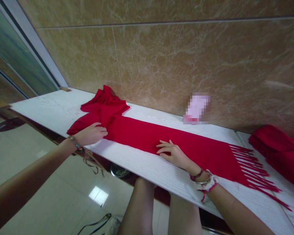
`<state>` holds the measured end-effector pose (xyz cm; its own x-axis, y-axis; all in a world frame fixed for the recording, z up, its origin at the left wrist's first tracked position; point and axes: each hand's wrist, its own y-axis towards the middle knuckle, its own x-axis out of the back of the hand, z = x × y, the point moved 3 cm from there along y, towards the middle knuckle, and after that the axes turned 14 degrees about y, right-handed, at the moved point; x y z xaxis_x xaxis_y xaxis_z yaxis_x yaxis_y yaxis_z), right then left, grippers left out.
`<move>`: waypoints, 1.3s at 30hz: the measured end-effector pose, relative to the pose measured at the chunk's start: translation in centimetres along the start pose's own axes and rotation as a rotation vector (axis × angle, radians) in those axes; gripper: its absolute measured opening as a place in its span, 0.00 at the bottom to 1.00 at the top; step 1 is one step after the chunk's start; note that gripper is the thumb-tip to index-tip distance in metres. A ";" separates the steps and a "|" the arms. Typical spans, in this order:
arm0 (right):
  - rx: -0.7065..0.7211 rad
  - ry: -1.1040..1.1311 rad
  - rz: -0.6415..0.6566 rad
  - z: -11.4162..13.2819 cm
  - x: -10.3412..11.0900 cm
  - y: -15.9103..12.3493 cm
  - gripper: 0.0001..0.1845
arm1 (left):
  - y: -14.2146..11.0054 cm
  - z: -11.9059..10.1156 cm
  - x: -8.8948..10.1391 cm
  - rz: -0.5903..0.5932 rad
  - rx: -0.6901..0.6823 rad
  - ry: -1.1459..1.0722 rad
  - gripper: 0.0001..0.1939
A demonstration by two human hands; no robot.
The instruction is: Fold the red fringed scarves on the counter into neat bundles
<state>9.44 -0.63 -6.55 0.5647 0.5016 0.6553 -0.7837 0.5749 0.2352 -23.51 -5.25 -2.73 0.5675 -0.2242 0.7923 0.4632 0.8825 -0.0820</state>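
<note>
A red scarf (186, 143) lies lengthwise over a long white board. Its right part is spread flat and ends in a fringe (257, 169), while the left part is bunched in loose folds. My left hand (94, 133) is at the near edge of the bunched part, its fingers curled together on the cloth; the fingertips are partly hidden. Resting on the flat stretch, my right hand (175, 155) has its fingers spread and grips nothing.
The white board (46, 107) runs along a brown marbled tile wall (161, 65). A pixelated pink object (196, 109) stands against the wall. More folded red cloth (279, 151) lies at the far right. Below the near edge are my legs and a tiled floor (63, 192).
</note>
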 end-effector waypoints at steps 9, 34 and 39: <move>0.046 -0.123 0.029 0.6 -0.2 -0.1 0.12 | 1.0 -0.5 1.1 -0.108 0.008 -0.108 0.13; -0.223 -0.373 0.146 0.2 0.5 -1.0 0.29 | 11.3 -5.6 0.8 0.223 0.460 -0.500 0.36; -0.289 -0.347 0.281 0.2 0.8 -1.1 0.36 | 11.6 -4.8 0.5 0.207 0.635 -0.519 0.31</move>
<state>10.74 -1.01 -6.13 0.1859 0.4468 0.8751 -0.7617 0.6282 -0.1589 -14.62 2.87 -6.17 0.1427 0.0492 0.9885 -0.1745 0.9844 -0.0238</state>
